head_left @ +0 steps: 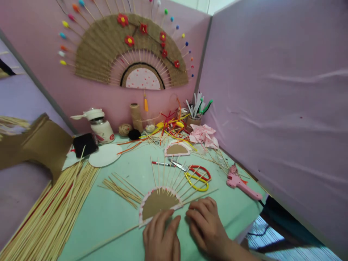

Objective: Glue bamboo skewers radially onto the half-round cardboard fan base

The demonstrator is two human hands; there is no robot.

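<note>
Brown cardboard, cut as a half-disc [157, 204] with a pink-and-white rim, lies flat on the green surface [108, 214] under your hands, thin bamboo sticks [168, 175] fanning up from its curved edge. Your left hand [162, 237] presses its lower edge, fingers together and flat, clamped on nothing. Your right hand [205, 223] rests just beside its right corner, fingers loosely curled on the surface. Scissors [190, 174] lie just beyond, a pink glue gun [240, 183] to the right.

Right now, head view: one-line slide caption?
Both hands, left hand and right hand, press a half-round cardboard fan with skewers on the green table.
</note>
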